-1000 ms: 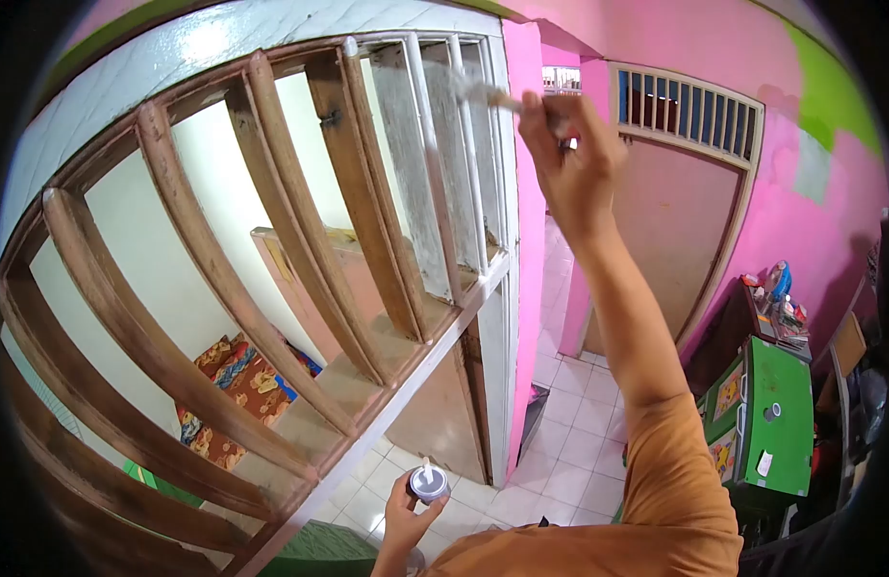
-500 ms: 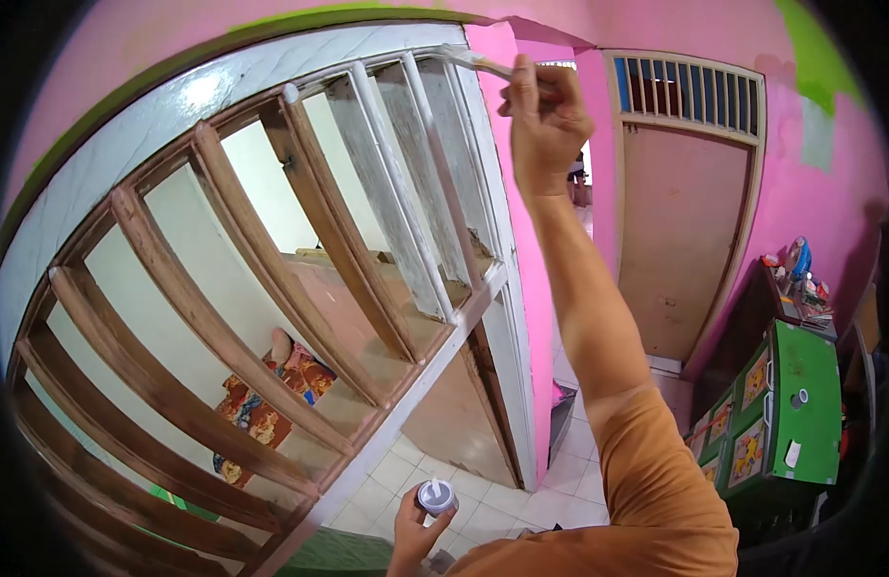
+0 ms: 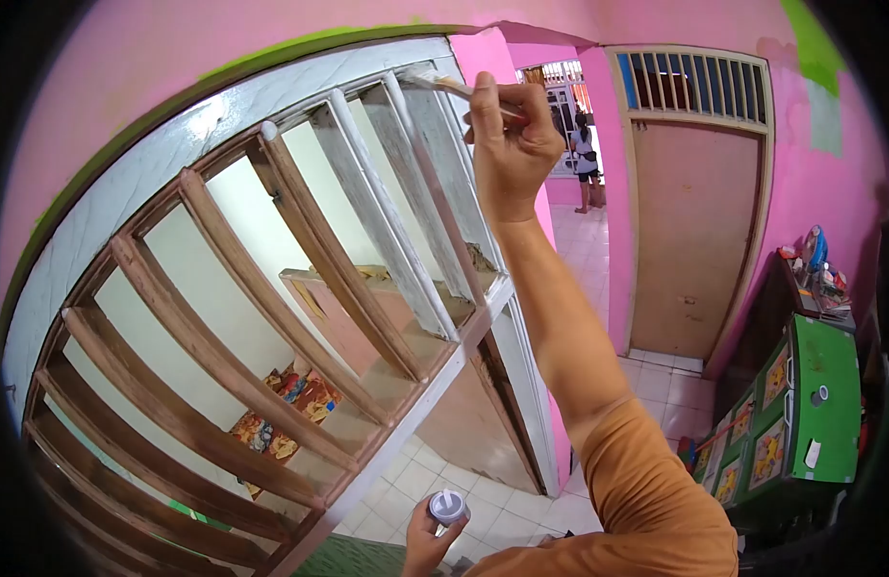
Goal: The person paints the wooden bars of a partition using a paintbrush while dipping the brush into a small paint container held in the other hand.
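My right hand [image 3: 513,144] is raised, fingers closed round the handle of a paintbrush [image 3: 450,86]. The bristles touch the top of the slatted wooden frame [image 3: 300,82], near its right corner. Pale grey-white paint covers the frame's top rail and the slats [image 3: 391,216] at the right; the slats [image 3: 218,231] further left are bare brown wood. Low down, my left hand [image 3: 428,539] grips a small open paint cup [image 3: 446,507] with white-grey paint inside and a pale stick-like piece standing in it.
A brown door [image 3: 694,231] stands beyond the pink wall [image 3: 810,207]. To the right is a green drawer cabinet [image 3: 819,394], with a cluttered dark cabinet [image 3: 810,288] behind it. Another person [image 3: 586,159] stands in the far room. Patterned cloth [image 3: 286,409] shows through the slats.
My view has shifted slightly, bringing the person in the far room into sight. My right hand and the brush have moved a little left and down along the frame's top corner.
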Motion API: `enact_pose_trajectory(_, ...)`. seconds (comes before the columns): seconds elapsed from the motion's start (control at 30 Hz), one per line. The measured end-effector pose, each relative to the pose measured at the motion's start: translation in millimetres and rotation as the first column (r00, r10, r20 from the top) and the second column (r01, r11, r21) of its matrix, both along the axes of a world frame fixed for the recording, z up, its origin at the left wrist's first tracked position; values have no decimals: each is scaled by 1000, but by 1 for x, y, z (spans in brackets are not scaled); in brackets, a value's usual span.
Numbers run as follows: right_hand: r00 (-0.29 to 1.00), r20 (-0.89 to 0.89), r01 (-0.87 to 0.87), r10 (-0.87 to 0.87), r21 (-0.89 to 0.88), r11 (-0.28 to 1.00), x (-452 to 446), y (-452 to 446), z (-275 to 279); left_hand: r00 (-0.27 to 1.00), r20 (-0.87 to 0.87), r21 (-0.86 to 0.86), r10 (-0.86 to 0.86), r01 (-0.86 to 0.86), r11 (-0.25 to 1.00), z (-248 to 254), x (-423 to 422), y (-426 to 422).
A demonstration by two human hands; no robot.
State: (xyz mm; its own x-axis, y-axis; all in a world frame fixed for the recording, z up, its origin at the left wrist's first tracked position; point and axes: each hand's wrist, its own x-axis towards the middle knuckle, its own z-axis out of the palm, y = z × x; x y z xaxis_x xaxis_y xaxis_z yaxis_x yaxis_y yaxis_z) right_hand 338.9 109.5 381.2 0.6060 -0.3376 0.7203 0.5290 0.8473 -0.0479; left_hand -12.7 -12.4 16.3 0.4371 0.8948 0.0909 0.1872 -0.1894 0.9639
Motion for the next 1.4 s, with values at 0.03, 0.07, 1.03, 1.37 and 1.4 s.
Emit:
enact_pose_trajectory(0.03,1000,-5,-1,1,-1,1000,-1,-4,0,1000,12,6,-3,3,1000,-3,0,1)
enact_pose_trajectory(0.07,996,-12,-84,84,38,996,-2,-7,0,1000,26,12,-7,6,1000,-5,1,2)
enact_pose_trajectory(1.03,944,-70,-320,323,55,946,19,-2,6,996,-89,118,5,6,993,-15,3,4)
enact_pose_trajectory(1.37,999,-17,-32,32,-27,999,32,3,-2,988,149,-57,-51,60,997,-6,19,0)
enact_pose_trajectory(1.4,999,-41,0,-2,-26,1000,36,0,-3,987,152,-60,-48,58,997,-8,19,-1)
